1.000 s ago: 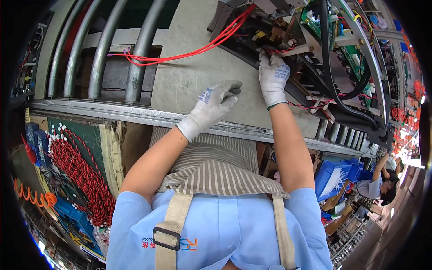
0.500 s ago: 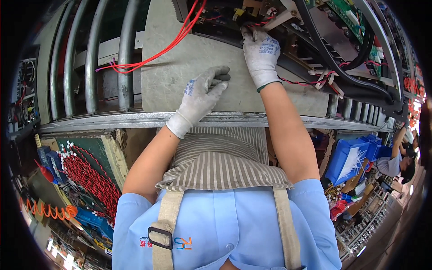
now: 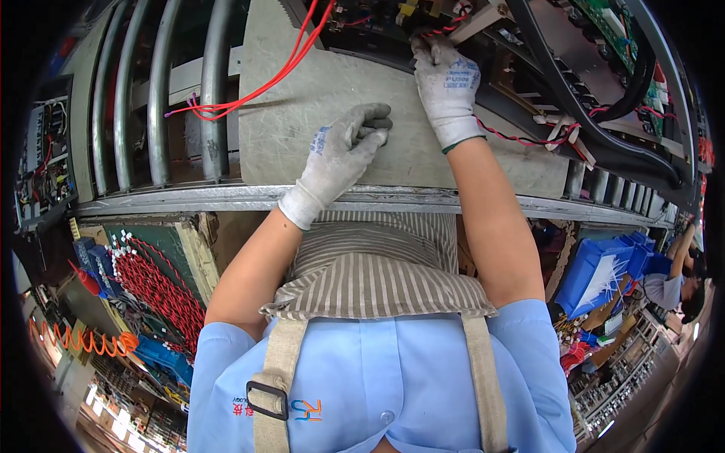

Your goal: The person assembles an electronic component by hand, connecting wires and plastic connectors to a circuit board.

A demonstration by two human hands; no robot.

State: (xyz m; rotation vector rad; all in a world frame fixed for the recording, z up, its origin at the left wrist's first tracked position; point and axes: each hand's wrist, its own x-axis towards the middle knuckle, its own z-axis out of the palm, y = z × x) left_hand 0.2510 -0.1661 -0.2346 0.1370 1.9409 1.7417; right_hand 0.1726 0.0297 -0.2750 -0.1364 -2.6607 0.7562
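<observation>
White work gloves with grey-coated fingers cover both my hands. My right hand (image 3: 447,89) reaches over the near edge of an open electronics chassis (image 3: 521,124), at the top right. Its fingers close together among dark parts beside a twisted red-black wire (image 3: 455,25); their tips and whatever they pinch are hidden. My left hand (image 3: 341,155) hovers over or rests on a worn grey-green board (image 3: 291,143); contact cannot be made out. Its fingers are loosely bent, the thumb stands apart, and nothing is held. Long red wires (image 3: 291,64) trail leftward out of the chassis with purple-tipped ends.
Metal conveyor rollers (image 3: 161,98) lie left of the board, and a metal rail (image 3: 249,199) runs along its near side. Bundled red wires (image 3: 155,291) hang at lower left, near an orange coiled hose (image 3: 83,340). Blue bins (image 3: 600,272) and another person (image 3: 672,283) are at right.
The chassis and my right hand sit slightly farther right and lower in the picture. My right fingers stay at the same spot among the parts. The left hand barely shifts.
</observation>
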